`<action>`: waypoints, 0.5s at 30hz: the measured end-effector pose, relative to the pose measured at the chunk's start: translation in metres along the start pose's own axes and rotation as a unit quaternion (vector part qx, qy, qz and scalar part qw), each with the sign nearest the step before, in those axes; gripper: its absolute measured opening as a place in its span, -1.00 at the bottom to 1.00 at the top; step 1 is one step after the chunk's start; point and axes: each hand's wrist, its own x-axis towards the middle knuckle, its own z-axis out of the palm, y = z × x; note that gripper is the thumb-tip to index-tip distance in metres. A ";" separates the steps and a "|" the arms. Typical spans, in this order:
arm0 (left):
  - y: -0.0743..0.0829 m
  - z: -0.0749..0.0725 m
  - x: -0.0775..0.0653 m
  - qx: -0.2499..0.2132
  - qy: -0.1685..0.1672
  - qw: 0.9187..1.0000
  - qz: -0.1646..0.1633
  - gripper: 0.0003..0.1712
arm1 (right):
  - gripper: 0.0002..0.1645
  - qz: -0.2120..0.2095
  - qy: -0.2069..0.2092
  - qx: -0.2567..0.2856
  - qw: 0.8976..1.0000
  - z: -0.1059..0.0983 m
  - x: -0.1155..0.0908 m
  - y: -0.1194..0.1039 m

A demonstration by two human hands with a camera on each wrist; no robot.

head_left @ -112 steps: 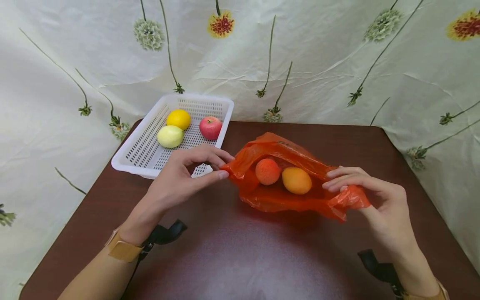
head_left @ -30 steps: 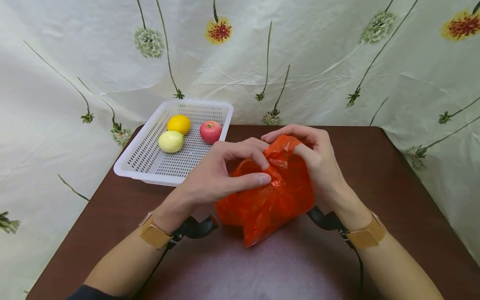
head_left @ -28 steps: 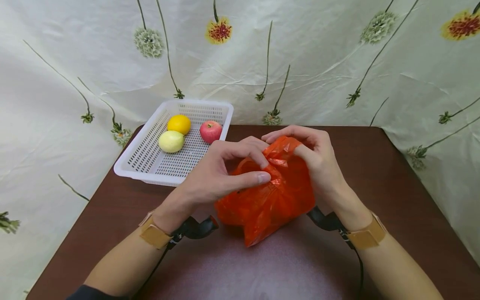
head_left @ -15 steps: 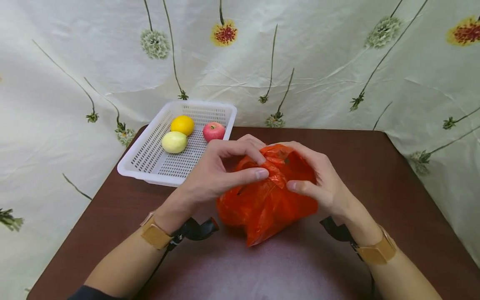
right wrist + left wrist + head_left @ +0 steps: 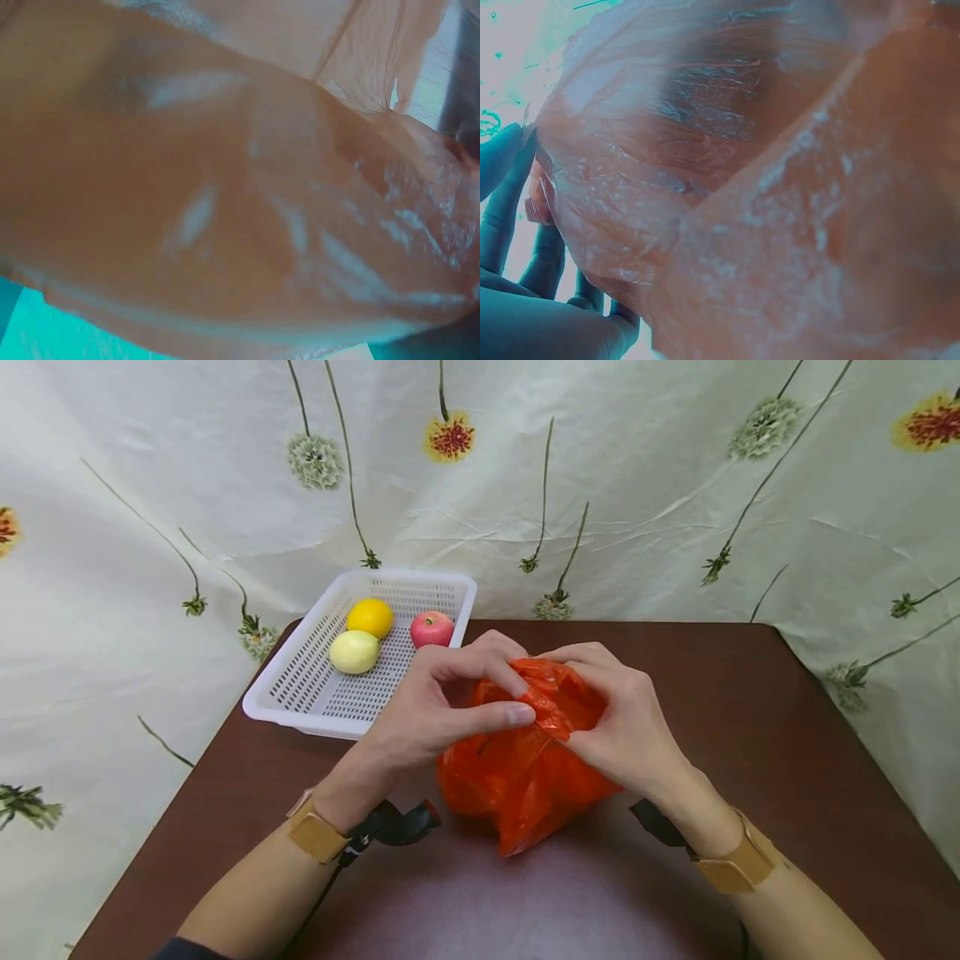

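A thin red-orange plastic bag (image 5: 525,785) sits bunched on the table in the head view. My left hand (image 5: 435,702) pinches its gathered mouth between thumb and fingers. From the other side my right hand (image 5: 630,727) grips the rim, thumb in front and fingers behind the plastic. Whatever lies inside is hidden by the folds. Crinkled plastic of the bag (image 5: 667,187) fills most of the left wrist view, with the left hand's fingers (image 5: 544,259) at its edge. In the right wrist view the bag (image 5: 210,165) covers nearly everything.
A white perforated basket (image 5: 277,706) stands at the back left of the dark brown table (image 5: 750,710). In it lie a yellow fruit (image 5: 371,617), a pale green-yellow fruit (image 5: 355,652) and a red apple (image 5: 431,629). A floral cloth (image 5: 637,485) hangs behind.
Earlier the bag lay spread wide, showing two orange fruits; now its mouth is gathered. My right hand has loosened off the bag's top, lowered, and taken hold beside the left hand.
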 end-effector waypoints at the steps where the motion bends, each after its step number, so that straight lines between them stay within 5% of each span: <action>1: 0.000 0.000 0.000 0.000 0.001 1.000 0.001 -0.89 | -0.65 -0.001 0.006 -0.005 1.000 0.001 0.000 0.001; 15: -0.004 -0.001 -0.001 0.013 0.041 0.999 -0.005 -0.91 | -0.62 -0.001 0.014 -0.017 1.000 0.004 -0.001 0.002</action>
